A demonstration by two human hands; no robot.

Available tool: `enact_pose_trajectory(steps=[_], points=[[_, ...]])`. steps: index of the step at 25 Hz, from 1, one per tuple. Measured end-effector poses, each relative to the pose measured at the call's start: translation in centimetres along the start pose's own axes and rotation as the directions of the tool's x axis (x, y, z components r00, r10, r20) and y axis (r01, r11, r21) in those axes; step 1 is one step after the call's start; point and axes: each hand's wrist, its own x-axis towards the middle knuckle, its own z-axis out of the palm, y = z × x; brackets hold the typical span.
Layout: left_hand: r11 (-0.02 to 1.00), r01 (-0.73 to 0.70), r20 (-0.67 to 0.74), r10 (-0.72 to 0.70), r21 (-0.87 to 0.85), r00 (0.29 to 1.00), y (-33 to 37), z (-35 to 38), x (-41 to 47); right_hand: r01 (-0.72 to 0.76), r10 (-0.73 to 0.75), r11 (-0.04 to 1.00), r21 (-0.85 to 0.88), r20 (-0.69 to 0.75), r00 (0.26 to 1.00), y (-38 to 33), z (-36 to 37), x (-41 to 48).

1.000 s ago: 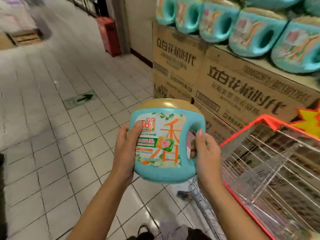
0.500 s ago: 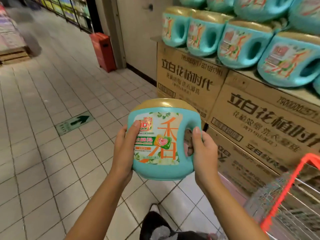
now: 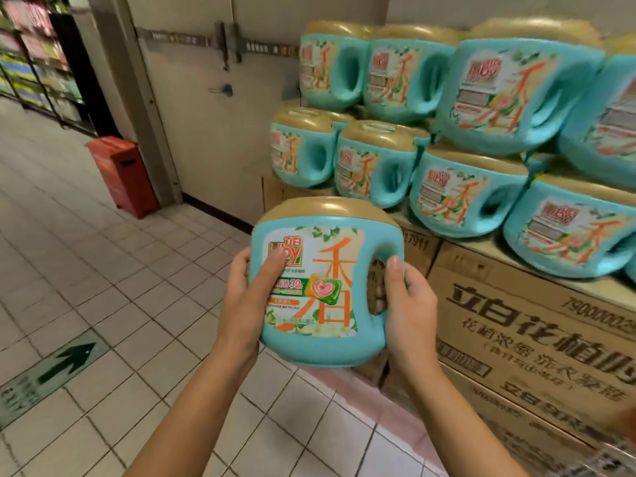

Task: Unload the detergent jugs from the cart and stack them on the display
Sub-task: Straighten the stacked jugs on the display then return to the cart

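Note:
I hold a teal detergent jug (image 3: 327, 290) with a gold lid upright in front of me. My left hand (image 3: 247, 297) grips its left side, thumb across the label. My right hand (image 3: 407, 304) is wrapped round the handle on its right side. The display (image 3: 430, 160) of several matching teal jugs stands just beyond and to the right, stacked in two tiers on brown cardboard boxes (image 3: 537, 325). The held jug is level with the top of the boxes, close to the display's left front corner. Only a blurred sliver of the cart (image 3: 623, 438) shows at the bottom right.
A red bin (image 3: 122, 175) stands on the white tiled floor by a wall pillar at the left. A green arrow sticker (image 3: 51, 370) lies on the floor at lower left. Store shelves (image 3: 34, 53) run along the far left aisle.
The view has swung up and toward the display, which now looms closer. The jug stays gripped by both hands and has come nearer the stack. The cart has slid almost out of frame.

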Motion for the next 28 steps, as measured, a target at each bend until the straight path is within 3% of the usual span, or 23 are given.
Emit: enact_pose_trajectory(steps=[8, 10, 12, 14, 17, 22, 28], points=[[0.998, -0.069, 0.334, 0.066, -0.004, 0.94, 3.7, -0.8, 16.0, 0.174, -0.173, 0.985, -0.014, -0.238, 0.956, -0.7, 8.0, 9.0], [0.996, -0.087, 0.392, 0.087, -0.019, 0.916, 5.6, -0.3, 19.6, 0.2, -0.195, 0.98, 0.001, -0.215, 0.957, -2.0, 9.3, 11.1], [0.99, -0.139, 0.449, 0.136, -0.026, 0.883, 7.3, 0.6, 22.9, 0.211, -0.21, 0.977, 0.004, -0.092, 0.973, -3.6, 9.6, 13.2], [0.981, -0.189, 0.507, 0.179, -0.033, 0.843, 8.9, 2.1, 25.8, 0.201, -0.202, 0.975, -0.096, -0.003, 0.979, -5.1, 9.2, 15.3], [0.957, -0.288, 0.59, 0.247, -0.026, 0.769, 10.7, 5.3, 30.0, 0.218, -0.243, 0.927, -0.304, -0.046, 0.969, -7.2, 8.6, 18.6], [0.878, -0.475, 0.62, 0.335, 0.069, 0.71, 12.2, 10.1, 35.3, 0.292, -0.36, 0.893, -0.342, -0.152, 0.921, -9.6, 7.3, 24.1], [0.87, -0.492, 0.673, 0.338, 0.045, 0.658, 11.4, 13.2, 38.7, 0.247, -0.371, 0.87, -0.427, -0.234, 0.899, -8.9, 6.5, 27.7]])
